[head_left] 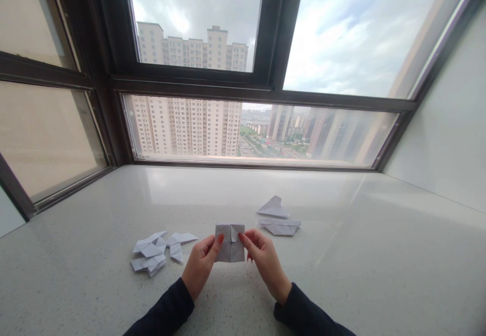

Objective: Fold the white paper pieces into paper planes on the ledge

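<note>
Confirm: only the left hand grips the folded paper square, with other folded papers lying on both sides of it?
No, the right hand grips the folded paper square too, alongside the left hand; the head view shows it. Other folded papers lie on both sides.

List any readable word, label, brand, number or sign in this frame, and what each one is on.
There is none to quote.
Folded paper square between the hands: only creases show.
Other folded papers on the counter: no writing seen.
Buildings outside: too far and small to tell.
</note>
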A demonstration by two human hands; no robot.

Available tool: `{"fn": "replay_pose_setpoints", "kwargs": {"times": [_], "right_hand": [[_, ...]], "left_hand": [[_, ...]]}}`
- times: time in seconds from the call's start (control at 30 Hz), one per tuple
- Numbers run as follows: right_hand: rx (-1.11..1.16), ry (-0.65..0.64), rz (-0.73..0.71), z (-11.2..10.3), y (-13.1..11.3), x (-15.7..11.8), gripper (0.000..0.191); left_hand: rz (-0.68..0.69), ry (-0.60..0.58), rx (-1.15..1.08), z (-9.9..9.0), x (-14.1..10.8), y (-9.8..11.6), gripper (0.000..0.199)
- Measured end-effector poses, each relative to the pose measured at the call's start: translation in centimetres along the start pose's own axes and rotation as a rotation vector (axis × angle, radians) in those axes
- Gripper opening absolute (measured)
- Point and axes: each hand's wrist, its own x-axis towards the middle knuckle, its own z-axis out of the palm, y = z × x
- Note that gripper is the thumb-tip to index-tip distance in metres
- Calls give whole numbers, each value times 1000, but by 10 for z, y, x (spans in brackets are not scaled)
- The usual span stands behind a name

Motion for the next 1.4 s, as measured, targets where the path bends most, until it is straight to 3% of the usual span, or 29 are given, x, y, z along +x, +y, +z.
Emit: {"fn": "replay_pose_setpoints", "kwargs": {"times": [0.23,0.37,0.5,0.8,1.03,1.4], "right_hand": [[11,-34,-20,0,-3,-2,32],[31,-63,-10,2,-4,-2,34],[71,-86,11,4,-7,-4,35],[160,-135,79,6,-9,-4,38],[53,-221,14,11,-2,-8,34],[-132,-227,-21,9,5,-8,33]], "left_hand": [[-32,-12,-227,3,1,1,40],[-134,0,-337,3,0,1,49],[-199,-14,-407,0,-1,4,44],[-239,-150,-514,-9,-1,9,38],[-220,-180,-533,-5,-3,11,36],[-279,-109,-585,-1,2,-1,31]]}}
